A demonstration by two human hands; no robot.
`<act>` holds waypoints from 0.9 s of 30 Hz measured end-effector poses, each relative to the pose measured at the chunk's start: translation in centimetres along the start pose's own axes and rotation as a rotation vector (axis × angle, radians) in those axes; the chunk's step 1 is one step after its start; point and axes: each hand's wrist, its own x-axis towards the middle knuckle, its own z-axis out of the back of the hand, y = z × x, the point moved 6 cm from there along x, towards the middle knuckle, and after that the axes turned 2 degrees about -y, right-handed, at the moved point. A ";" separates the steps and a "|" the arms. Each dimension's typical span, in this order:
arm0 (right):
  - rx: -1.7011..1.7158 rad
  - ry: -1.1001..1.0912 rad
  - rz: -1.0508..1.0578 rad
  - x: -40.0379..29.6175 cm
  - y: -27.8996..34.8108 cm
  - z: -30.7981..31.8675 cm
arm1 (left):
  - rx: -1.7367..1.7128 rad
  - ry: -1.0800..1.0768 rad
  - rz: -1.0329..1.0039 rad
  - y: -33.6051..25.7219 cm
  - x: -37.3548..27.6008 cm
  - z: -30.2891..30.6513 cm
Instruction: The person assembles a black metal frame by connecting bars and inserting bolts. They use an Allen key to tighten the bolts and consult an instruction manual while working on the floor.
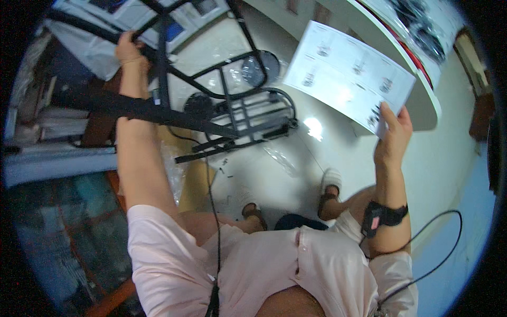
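My left hand (132, 51) is wrapped around a tube of a black metal tubular frame (163, 67), which is raised at the upper left. A thick black bar of it crosses in front of my left forearm. In my right hand (396, 132) is a white printed sheet (344, 75) with several small assembly drawings, gripped at its lower right corner between thumb and fingers. Behind the frame, a black slatted metal rack (249, 119) rests on the pale floor. Near it is a round dark disc (259, 69), seemingly in clear plastic.
Small dark hardware pieces (225, 170) and a clear plastic bag (281, 160) lie on the floor before my feet. A white curved tabletop edge (433, 109) stands at right, with plastic-wrapped items on top. Stacked goods (63, 123) fill the left. A black cable (210, 186) hangs by my left arm.
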 end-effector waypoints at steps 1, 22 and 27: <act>-0.027 0.022 0.004 -0.1 0.1 -0.6 | -0.106 -0.025 0.016 0.6 2.2 2.0; 0.094 0.241 -0.072 0.0 1.2 -2.1 | 0.014 -0.099 0.011 -2.6 -0.2 -0.4; 0.206 0.271 -0.096 0.3 0.9 -2.1 | -0.049 -0.050 0.025 -1.5 0.3 -0.4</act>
